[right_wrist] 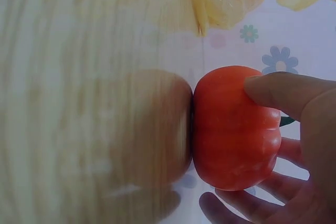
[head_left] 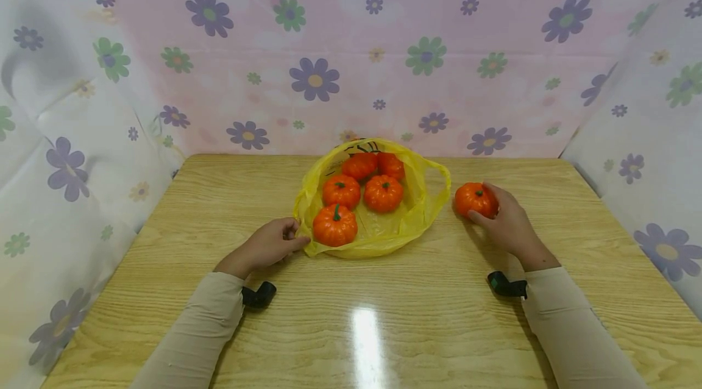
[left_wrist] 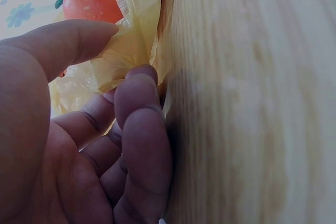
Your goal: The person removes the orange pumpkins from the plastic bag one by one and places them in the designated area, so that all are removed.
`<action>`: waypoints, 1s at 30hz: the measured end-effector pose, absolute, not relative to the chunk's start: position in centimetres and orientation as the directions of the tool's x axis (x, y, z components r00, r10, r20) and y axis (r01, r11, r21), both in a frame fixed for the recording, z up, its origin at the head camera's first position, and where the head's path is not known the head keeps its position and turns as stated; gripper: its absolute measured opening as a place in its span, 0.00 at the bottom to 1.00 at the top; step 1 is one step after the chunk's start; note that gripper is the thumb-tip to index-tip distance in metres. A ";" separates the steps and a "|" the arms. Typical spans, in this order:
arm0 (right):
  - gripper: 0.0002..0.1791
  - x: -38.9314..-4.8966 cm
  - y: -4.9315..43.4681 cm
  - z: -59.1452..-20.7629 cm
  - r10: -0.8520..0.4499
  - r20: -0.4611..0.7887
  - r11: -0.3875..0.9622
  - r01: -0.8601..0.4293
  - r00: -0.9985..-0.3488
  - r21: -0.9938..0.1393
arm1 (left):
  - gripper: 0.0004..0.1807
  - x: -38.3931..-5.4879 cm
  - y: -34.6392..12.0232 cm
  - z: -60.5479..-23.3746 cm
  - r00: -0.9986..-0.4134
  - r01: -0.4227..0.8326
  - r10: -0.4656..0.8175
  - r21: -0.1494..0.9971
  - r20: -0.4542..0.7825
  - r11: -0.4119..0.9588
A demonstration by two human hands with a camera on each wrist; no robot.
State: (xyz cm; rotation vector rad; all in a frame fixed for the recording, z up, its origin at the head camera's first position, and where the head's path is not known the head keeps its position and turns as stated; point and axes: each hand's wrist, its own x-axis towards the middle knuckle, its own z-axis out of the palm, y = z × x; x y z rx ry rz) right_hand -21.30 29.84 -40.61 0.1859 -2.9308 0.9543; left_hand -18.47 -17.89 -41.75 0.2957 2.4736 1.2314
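The right hand [head_left: 510,224] grips a small, glossy orange-red, ribbed pumpkin [head_left: 470,200] with a short green stem [right_wrist: 286,121], which sits on the pale wood-grain table [head_left: 307,334] just to the right of a translucent yellow plastic bag [head_left: 384,247]. In the right wrist view the pumpkin's base meets the table, and the pumpkin lies between the thumb [right_wrist: 281,88], pressed on one side, and the curved fingers [right_wrist: 241,200] around the other; the stem points towards the palm. The left hand [head_left: 271,244] pinches the near left edge of the bag, a fold of yellow film lying between its thumb and fingers. Five similar pumpkins rest inside the open bag; the nearest of them [head_left: 335,227] lies just beyond the left fingertips, while the bag's loop handle [head_left: 446,185] reaches towards the gripped pumpkin, apart from it.
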 end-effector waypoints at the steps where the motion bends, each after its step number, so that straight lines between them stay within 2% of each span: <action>1: 0.42 -21.3 29.8 -40.6 -0.097 0.088 0.804 -0.130 -0.991 -0.580 | 0.15 -18.5 -17.9 -41.7 -0.913 0.024 0.341 0.802 -0.226 0.597; 19: 0.44 -21.1 29.4 -40.0 -0.076 0.124 0.809 -0.134 -0.989 -0.572 | 0.15 -18.6 -18.0 -42.0 -0.914 0.037 0.343 0.797 -0.216 0.602; 25: 0.36 -20.5 28.7 -39.4 -0.033 0.258 0.793 -0.182 -0.966 -0.582 | 0.15 -18.6 -18.0 -42.0 -0.913 0.038 0.345 0.796 -0.218 0.604; 30: 0.30 -20.0 27.7 -38.7 -0.004 0.406 0.768 -0.263 -0.914 -0.584 | 0.15 -18.6 -18.0 -42.0 -0.913 0.033 0.343 0.795 -0.223 0.606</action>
